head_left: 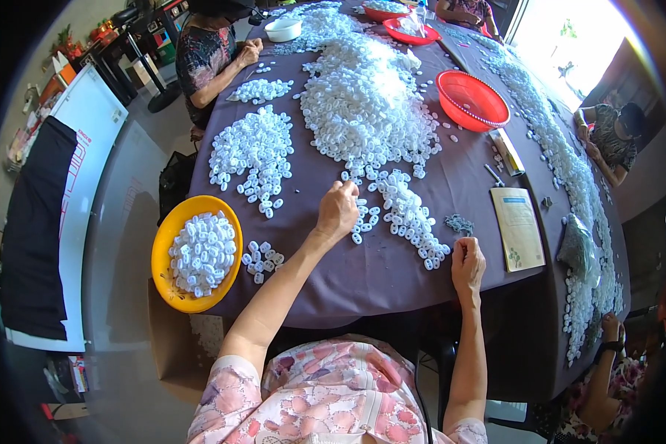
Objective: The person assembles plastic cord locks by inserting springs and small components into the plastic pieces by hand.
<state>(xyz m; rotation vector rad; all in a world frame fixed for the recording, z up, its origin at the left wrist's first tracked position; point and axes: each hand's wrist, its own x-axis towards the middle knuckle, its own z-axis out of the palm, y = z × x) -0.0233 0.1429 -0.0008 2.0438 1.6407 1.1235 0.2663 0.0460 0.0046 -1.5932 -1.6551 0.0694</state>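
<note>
The white pieces [411,214] lie in a loose strip between the two hands, and a few others lie just to the right of the left hand [338,211]. Beyond this hand stands the big heap [366,103], and its near edge comes almost to the fingertips. Here I see the first risk: if the left hand pushes forward or sideways, the heap may slide and mix with the strip, because the pieces are small and lie loosely. The grey bits [459,224] are just beyond the right hand [468,268]; a careless sweep of the fingers could scatter them among the white ones. Pieces near the right hand might also fall over the table's edge, which is close to the wrist. On the left, well apart from the left hand, the yellow bowl [162,248] is filled with pieces, and a bump of the elbow could perhaps spill it.

About the pose: the left arm reaches forward and inward, the back of the hand upward, the fingers bent and close together. Whether their tips pinch a piece, I cannot tell. The right arm comes up almost straight, its hand low over the cloth [311,277], with curled fingers; what is between them, I cannot tell.
</note>
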